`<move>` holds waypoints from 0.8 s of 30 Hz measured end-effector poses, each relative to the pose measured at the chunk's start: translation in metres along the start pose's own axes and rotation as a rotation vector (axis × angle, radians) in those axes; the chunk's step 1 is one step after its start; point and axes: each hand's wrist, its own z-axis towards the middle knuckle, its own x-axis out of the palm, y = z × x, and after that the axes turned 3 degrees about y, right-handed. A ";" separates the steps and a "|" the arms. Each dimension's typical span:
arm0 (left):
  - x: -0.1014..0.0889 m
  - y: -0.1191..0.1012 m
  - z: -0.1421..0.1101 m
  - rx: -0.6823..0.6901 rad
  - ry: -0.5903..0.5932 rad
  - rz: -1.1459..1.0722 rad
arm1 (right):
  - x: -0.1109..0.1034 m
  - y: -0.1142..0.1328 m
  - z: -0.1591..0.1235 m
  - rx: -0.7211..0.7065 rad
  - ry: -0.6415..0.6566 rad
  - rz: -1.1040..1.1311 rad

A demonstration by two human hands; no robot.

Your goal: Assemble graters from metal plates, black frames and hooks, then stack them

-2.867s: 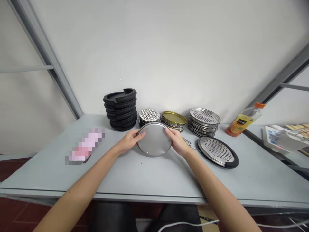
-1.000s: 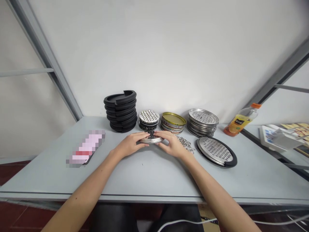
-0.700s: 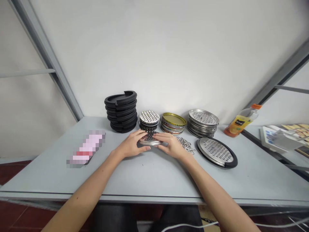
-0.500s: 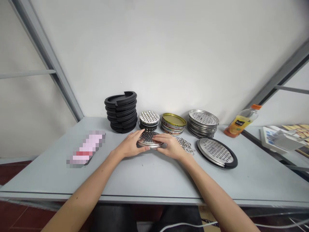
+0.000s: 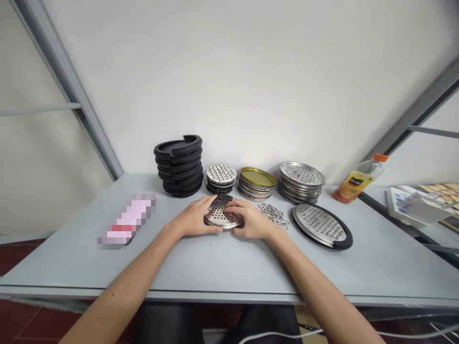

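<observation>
Between my hands, over the middle of the table, is a round metal grater disc (image 5: 223,216) with rows of holes and a shiny rim. My left hand (image 5: 193,217) grips its left side, thumb along the near edge and fingers at the far rim. On the opposite side my right hand (image 5: 251,219) holds the rim, its fingers curled over the top face. Behind it stand a pile of small grater plates (image 5: 221,175) and a pile of gold-topped lids (image 5: 257,177). Loose metal rings (image 5: 274,215) lie right of my right hand.
Black notched rings (image 5: 179,165) are piled at the back left, large perforated discs (image 5: 301,181) at the back right. A perforated disc in a black holder (image 5: 322,227) lies at right, near a juice bottle (image 5: 361,179). A blurred pink item (image 5: 129,220) lies at left.
The grater disc has tipped so that more of its perforated face shows, and its near edge sits slightly lower. Both hands stay on it, with the right fingers more curled.
</observation>
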 end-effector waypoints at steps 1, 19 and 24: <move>0.001 0.000 0.000 0.000 0.001 0.002 | 0.000 0.001 0.000 0.000 0.008 0.007; 0.000 0.008 -0.001 0.008 0.049 0.015 | 0.013 -0.018 -0.007 0.199 0.068 -0.111; -0.002 0.014 0.000 0.015 0.019 -0.003 | 0.017 -0.018 -0.007 0.168 0.053 -0.144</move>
